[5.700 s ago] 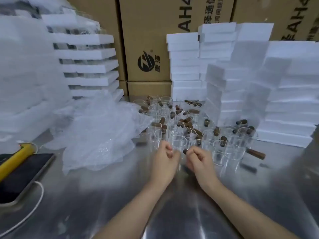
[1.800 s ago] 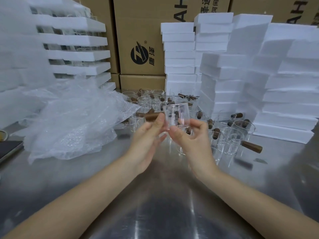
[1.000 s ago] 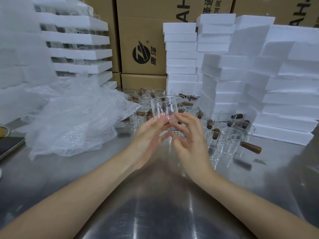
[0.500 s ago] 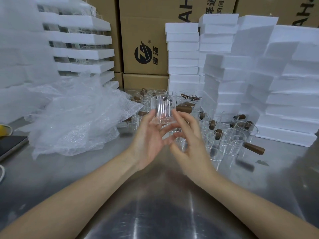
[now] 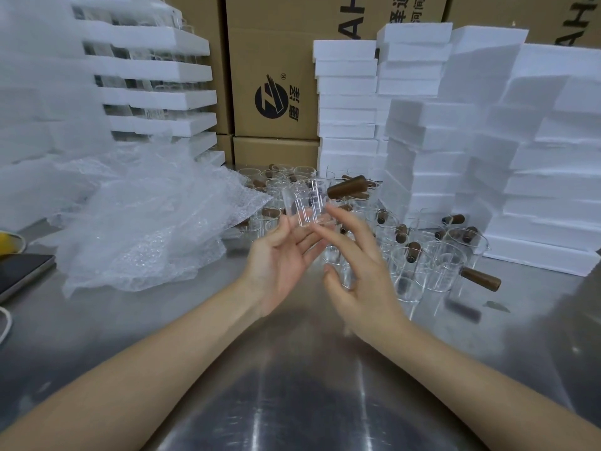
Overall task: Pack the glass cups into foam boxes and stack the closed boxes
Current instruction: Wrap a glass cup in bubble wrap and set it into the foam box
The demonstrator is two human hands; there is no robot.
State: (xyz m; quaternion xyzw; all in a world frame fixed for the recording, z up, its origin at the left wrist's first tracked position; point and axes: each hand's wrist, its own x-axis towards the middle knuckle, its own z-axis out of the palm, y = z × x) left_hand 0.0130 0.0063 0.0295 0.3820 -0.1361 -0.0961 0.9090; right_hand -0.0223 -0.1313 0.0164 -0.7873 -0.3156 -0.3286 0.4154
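Note:
A clear glass cup (image 5: 305, 203) with a brown wooden handle (image 5: 347, 187) pointing right is held upright above the steel table. My left hand (image 5: 279, 262) supports it from below-left with fingertips on its base. My right hand (image 5: 361, 271) has its fingers spread, the fingertips touching the cup's lower right side. Behind the hands stand several more glass cups with wooden handles (image 5: 432, 262). White foam boxes (image 5: 419, 151) are piled at the back and right.
Crumpled bubble wrap (image 5: 146, 219) lies on the left of the steel table (image 5: 292, 402). Foam trays holding glass (image 5: 153, 99) are stacked back left. Cardboard cartons (image 5: 273, 76) line the rear. A phone (image 5: 19, 271) and a yellow object (image 5: 9, 242) sit at the left edge.
Both hands lifted one cup out of the group and have been turning it; its handle swung from the left to the right. The right fingers have spread wider.

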